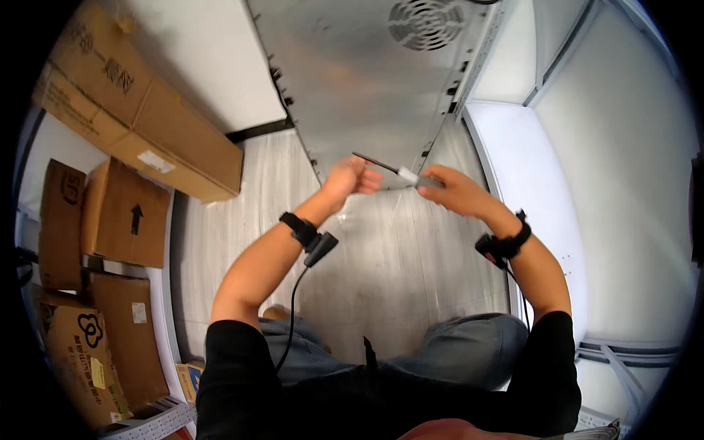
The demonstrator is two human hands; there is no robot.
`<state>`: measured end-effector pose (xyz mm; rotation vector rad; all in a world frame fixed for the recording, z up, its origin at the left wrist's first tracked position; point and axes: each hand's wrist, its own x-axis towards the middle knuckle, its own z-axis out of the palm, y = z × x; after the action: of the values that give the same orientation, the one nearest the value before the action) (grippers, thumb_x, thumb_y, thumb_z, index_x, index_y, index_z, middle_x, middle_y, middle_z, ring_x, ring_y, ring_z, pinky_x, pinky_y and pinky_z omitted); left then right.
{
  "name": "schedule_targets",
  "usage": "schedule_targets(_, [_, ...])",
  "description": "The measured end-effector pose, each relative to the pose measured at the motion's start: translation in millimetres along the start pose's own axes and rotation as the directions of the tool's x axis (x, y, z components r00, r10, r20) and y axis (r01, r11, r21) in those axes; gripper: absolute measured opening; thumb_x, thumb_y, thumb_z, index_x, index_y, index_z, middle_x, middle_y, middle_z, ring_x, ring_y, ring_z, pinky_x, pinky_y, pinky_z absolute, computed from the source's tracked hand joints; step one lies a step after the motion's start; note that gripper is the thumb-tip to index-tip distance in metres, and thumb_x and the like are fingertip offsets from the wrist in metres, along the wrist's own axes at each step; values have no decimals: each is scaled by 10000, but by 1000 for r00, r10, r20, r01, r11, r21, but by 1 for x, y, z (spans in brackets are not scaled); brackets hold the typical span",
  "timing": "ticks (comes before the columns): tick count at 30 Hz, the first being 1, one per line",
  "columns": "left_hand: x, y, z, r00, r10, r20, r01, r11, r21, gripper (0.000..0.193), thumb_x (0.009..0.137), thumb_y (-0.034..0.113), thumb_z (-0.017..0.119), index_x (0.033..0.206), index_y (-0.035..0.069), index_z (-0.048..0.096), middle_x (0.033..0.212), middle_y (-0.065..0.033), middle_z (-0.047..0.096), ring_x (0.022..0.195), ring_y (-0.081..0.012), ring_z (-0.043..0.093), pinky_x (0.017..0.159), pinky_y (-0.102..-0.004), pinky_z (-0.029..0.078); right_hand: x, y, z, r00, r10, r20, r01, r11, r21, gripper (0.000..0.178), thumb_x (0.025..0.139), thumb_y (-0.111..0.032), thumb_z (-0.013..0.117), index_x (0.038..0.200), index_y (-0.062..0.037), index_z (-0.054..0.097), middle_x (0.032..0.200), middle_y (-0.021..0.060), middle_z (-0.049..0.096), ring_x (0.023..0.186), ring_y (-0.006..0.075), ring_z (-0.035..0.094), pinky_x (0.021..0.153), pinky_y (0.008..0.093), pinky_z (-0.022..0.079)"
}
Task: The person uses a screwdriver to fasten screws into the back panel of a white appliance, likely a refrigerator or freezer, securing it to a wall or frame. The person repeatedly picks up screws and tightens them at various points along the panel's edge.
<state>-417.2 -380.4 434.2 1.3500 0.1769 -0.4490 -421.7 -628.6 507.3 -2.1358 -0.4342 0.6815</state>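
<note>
My right hand (456, 192) is wrapped round the grey handle of a screwdriver (408, 174), whose thin dark shaft points up and to the left. Beside the shaft, near its tip, my left hand (350, 180) is raised with its fingers loosely apart and no object visible in it. Whether its thumb touches the shaft I cannot tell. Both hands are just in front of the lower end of a large metal panel (359, 95). Small dark fittings line the panel's two side edges, and a round slotted vent (427, 23) is cut near its top.
Cardboard boxes (128, 213) are stacked along the left side, with a long carton (139, 110) above them. On the right runs a white shelf (524, 169) beside white wall panels. Light wood-look floor (367, 264) lies below my hands. Cabled black devices are strapped to both wrists.
</note>
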Motion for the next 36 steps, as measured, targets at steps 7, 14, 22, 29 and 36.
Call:
schedule_targets(7, [6, -32, -104, 990, -123, -75, 85, 920, -383, 335, 963, 110, 257, 1172, 6, 497, 1007, -149, 634, 810, -205, 644, 775, -324, 549, 84, -57, 100, 976, 216, 18, -215, 976, -9, 286, 888, -319, 607, 1014, -68, 554, 653, -14, 499, 510, 73, 423, 426, 229, 321])
schedule_targets(14, [27, -103, -142, 960, -270, -77, 200, 850, -488, 340, 981, 173, 273, 1171, 14, 505, 995, -148, 629, 835, -259, 647, 774, -357, 537, 101, -8, 211, 891, 451, 48, -444, 846, 296, 334, 906, -373, 566, 1046, -72, 533, 709, 20, 546, 543, 107, 496, 459, 258, 375])
schedule_targets(22, [50, -134, -157, 964, -245, -103, 207, 934, -290, 277, 994, 200, 360, 1143, 61, 548, 933, -91, 623, 795, -219, 651, 748, -354, 533, 107, 31, 291, 841, 531, 101, -394, 475, 787, 277, 977, -346, 454, 1118, -117, 522, 827, 11, 569, 677, 112, 576, 571, 266, 455])
schedule_targets(29, [68, -135, -158, 976, -162, -147, 141, 979, -144, 252, 971, 202, 484, 1167, 69, 569, 911, -63, 632, 708, -181, 671, 616, -300, 547, 121, 39, 314, 854, 515, 76, -280, 330, 902, 266, 988, -332, 431, 1132, -114, 483, 857, 29, 570, 718, 130, 563, 614, 286, 454])
schedule_targets(36, [74, -139, -161, 973, -164, -162, 155, 986, -65, 299, 966, 221, 499, 1204, 47, 552, 921, -66, 635, 671, -181, 670, 598, -301, 547, 126, 39, 318, 862, 498, 95, -249, 252, 935, 280, 992, -349, 417, 1126, -112, 484, 852, 38, 568, 712, 134, 545, 602, 285, 445])
